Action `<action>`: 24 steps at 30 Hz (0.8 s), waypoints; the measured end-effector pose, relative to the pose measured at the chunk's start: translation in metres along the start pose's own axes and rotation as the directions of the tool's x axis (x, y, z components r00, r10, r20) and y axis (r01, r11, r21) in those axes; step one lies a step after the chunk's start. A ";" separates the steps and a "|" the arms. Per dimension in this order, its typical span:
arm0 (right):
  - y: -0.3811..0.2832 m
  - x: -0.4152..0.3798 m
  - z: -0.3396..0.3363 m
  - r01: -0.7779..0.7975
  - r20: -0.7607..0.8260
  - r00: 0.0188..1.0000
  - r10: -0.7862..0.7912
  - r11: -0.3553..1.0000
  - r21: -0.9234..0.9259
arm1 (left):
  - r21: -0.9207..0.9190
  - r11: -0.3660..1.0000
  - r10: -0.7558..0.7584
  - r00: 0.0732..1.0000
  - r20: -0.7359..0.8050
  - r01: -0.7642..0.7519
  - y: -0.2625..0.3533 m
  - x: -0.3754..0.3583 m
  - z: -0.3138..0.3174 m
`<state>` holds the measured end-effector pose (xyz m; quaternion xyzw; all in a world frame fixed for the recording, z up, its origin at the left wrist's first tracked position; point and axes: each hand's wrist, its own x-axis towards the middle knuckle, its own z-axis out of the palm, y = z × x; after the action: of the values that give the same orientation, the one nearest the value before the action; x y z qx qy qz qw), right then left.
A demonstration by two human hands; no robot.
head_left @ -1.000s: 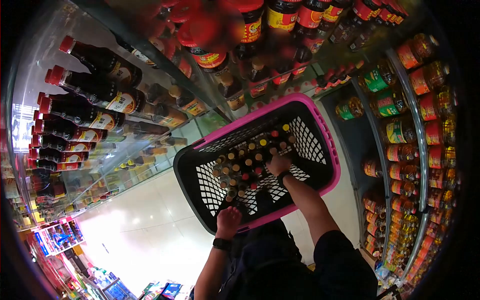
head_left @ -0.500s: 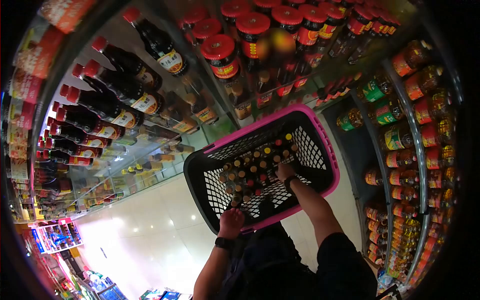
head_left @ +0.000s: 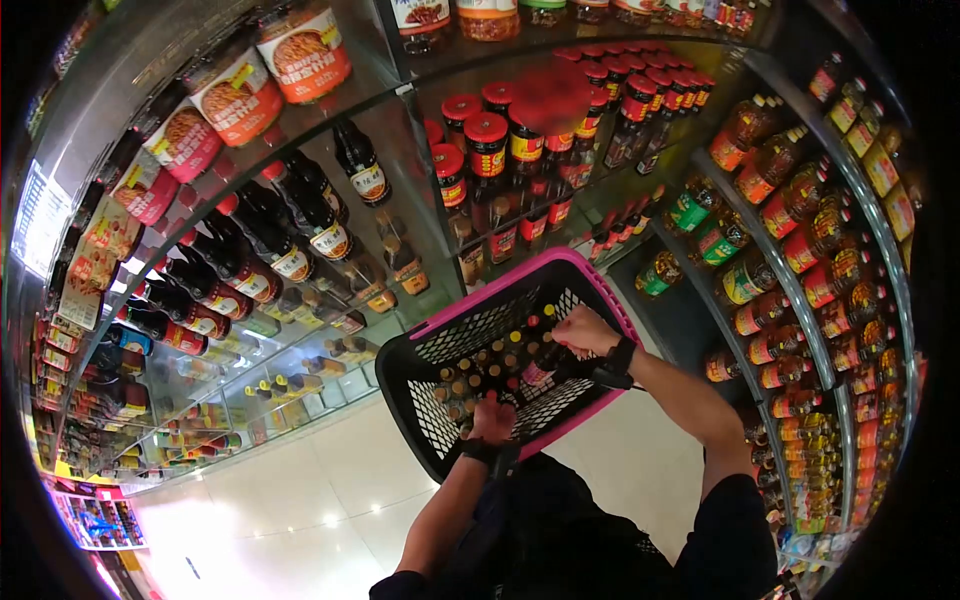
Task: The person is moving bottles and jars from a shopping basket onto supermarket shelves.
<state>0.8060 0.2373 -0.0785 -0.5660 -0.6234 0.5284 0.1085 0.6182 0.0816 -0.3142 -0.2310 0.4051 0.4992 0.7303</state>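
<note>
A black plastic basket with a pink rim [head_left: 470, 306] and lattice walls holds several upright dark bottles [head_left: 470, 375] with brown and yellow caps. My right hand [head_left: 588, 331] is closed above the basket's right end. Below its fingers a tilted dark bottle with a pinkish label [head_left: 540, 368] hangs over the others; its neck is hidden by the hand. My left hand [head_left: 493, 418] reaches inside the near side, its fingers curled among the bottle caps. What those fingers grip, if anything, is hidden.
Glass shelves on the left carry dark bottles with red caps [head_left: 290, 262] and large labelled jars [head_left: 303, 55]. Red-lidded jars [head_left: 487, 140] stand beyond the basket. Curved racks of oil bottles [head_left: 790, 270] rise close on the right. Pale tiled floor [head_left: 330, 480] lies below.
My right hand has risen from among the bottles toward the basket's right rim, with a bottle under it. My left hand has moved from the near rim into the basket. The view has tilted upward.
</note>
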 end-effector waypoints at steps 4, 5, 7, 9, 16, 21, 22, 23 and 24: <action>-0.044 -0.018 -0.018 0.014 0.126 0.991 -0.050 0.961 0.275 | 0.279 0.960 0.025 1.000 0.007 -0.025 0.013 -0.029 0.026; -0.060 -0.025 -0.021 -0.061 0.170 0.985 0.009 0.952 0.299 | 0.247 0.968 -0.014 0.993 -0.118 0.043 0.017 -0.042 0.041; -0.082 -0.029 -0.027 -0.175 0.276 0.958 0.081 0.926 0.336 | 0.236 0.971 -0.009 0.994 -0.113 0.036 0.024 -0.069 0.061; -0.097 -0.035 -0.026 -0.163 0.257 0.963 0.083 0.938 0.306 | 0.098 0.995 -0.049 0.984 0.171 0.032 0.033 -0.092 0.071; -0.105 -0.012 0.010 -0.031 0.168 0.984 -0.051 0.892 0.450 | -0.009 0.998 -0.052 0.927 0.372 0.060 0.051 -0.137 0.074; -0.101 0.006 0.048 -0.079 0.213 0.970 -0.115 0.681 0.728 | -0.129 0.988 -0.057 0.970 0.236 0.089 0.056 -0.146 0.064; -0.097 0.010 0.056 -0.076 0.215 0.969 -0.120 0.683 0.726 | -0.143 0.987 -0.047 0.979 0.198 0.076 0.056 -0.146 0.060; -0.092 0.013 0.064 -0.132 0.262 0.947 -0.187 0.519 0.844 | -0.140 0.987 -0.045 0.977 0.207 0.075 0.056 -0.145 0.058; -0.088 0.016 0.072 -0.199 0.295 0.919 -0.262 0.337 0.920 | -0.160 0.985 -0.036 0.975 0.221 0.072 0.056 -0.146 0.057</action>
<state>0.6961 0.2291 -0.0471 -0.2679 -0.2232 0.8888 0.2974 0.5626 0.0668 -0.1583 -0.2462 0.2731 0.5335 0.7617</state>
